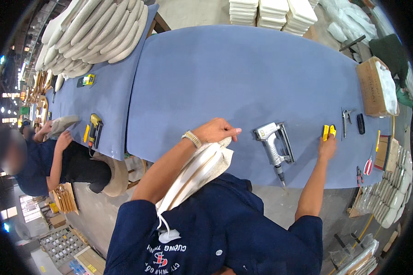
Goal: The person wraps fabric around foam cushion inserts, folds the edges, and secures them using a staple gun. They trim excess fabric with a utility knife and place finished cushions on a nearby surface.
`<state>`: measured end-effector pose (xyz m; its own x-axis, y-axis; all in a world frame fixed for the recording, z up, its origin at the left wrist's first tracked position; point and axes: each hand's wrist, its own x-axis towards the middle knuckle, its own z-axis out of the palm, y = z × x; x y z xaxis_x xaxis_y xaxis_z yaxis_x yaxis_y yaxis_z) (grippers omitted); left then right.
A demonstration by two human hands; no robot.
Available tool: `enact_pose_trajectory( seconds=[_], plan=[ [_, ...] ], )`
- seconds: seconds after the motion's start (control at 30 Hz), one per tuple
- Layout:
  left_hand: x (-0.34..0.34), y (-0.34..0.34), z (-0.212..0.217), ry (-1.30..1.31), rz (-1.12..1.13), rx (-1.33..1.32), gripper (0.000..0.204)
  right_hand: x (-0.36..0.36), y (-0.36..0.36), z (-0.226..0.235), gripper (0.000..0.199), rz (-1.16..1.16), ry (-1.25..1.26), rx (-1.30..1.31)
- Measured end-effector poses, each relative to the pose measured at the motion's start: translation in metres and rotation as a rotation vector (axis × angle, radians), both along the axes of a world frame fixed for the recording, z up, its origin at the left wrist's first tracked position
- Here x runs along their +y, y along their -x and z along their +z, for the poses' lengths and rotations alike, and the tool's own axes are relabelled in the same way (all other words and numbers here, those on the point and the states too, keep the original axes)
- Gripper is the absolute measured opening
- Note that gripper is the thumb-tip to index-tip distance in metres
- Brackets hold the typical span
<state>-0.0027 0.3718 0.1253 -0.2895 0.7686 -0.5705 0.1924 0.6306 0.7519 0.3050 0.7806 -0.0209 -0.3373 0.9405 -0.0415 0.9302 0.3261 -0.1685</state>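
My left hand is closed over the far end of a cream fabric-covered cushion piece. The piece slants back against my body under the left forearm, with pale strips along its inner side and a white cord hanging at its near end. To the right, my outstretched right hand grips a small yellow-and-black object at the table; its exact kind is unclear. Between my hands lies a silver staple gun, its hose fitting pointing toward me, touched by neither hand.
On the blue table at right lie an air blow gun, a black object, red-handled scissors and a carton. Stacked cream cushions and a yellow staple gun are at left, near a seated co-worker.
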Motion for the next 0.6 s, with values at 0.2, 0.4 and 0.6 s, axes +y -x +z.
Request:
enact_pose_trajectory(
  seconds=[0.2, 0.4, 0.6],
  plan=[
    [-0.029, 0.02, 0.02, -0.195, 0.058, 0.012, 0.061, -0.013, -0.008, 0.003, 0.044, 0.085, 0.16, 0.051],
    [-0.132, 0.071, 0.232, -0.687, 0.479, 0.792, 0.051, -0.045, -0.007, -0.002, 0.036, 0.177, 0.264, 0.833],
    [-0.327, 0.073, 0.186, -0.22, 1.106, 1.819, 0.018, -0.114, 0.058, 0.081, 0.029, 0.159, 0.213, 0.924]
  ],
)
